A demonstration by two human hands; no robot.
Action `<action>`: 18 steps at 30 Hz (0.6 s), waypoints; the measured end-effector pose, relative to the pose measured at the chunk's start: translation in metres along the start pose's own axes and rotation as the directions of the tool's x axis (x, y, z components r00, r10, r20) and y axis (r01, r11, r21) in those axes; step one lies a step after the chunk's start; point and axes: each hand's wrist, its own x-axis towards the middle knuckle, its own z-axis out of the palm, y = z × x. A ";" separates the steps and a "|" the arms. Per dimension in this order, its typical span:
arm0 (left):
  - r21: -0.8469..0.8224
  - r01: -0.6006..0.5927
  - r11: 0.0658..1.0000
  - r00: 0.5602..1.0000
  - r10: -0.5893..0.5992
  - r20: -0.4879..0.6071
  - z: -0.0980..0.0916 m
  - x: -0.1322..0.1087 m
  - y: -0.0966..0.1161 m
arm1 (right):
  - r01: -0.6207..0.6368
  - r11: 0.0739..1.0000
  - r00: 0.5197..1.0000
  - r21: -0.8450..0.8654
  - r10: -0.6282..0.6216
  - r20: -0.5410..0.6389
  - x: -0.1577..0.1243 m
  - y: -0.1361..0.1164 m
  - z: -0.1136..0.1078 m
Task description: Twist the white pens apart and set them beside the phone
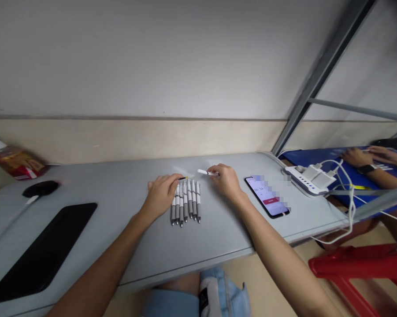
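The left hand (160,195) pinches a thin dark piece (184,178) with a touch of yellow, its fingers over the far left of a row of white-and-grey pens (185,202) on the desk (125,176). To the right, the right hand (227,181) grips a white tube (202,171) that points left, just beyond the pens' far ends. A phone (266,196) lies right of this hand, with a power strip (306,181) farther right.
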 end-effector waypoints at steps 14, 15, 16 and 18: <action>0.051 -0.004 0.999 0.998 0.001 0.067 0.000 -0.002 0.008 | 0.228 0.971 0.970 0.075 -0.233 0.070 -0.003 -0.015 0.006; 0.050 -0.004 0.999 0.997 0.000 0.072 0.001 -0.003 0.008 | 0.242 0.966 0.966 0.093 -0.249 0.069 -0.003 -0.016 0.008; 0.051 -0.006 0.999 0.997 0.002 0.078 0.001 -0.003 0.008 | 0.253 0.961 0.963 0.111 -0.261 0.068 -0.003 -0.017 0.008; 0.052 -0.019 0.998 0.996 0.014 0.092 0.002 -0.003 0.007 | 0.265 0.953 0.959 0.145 -0.276 0.063 -0.002 -0.019 0.009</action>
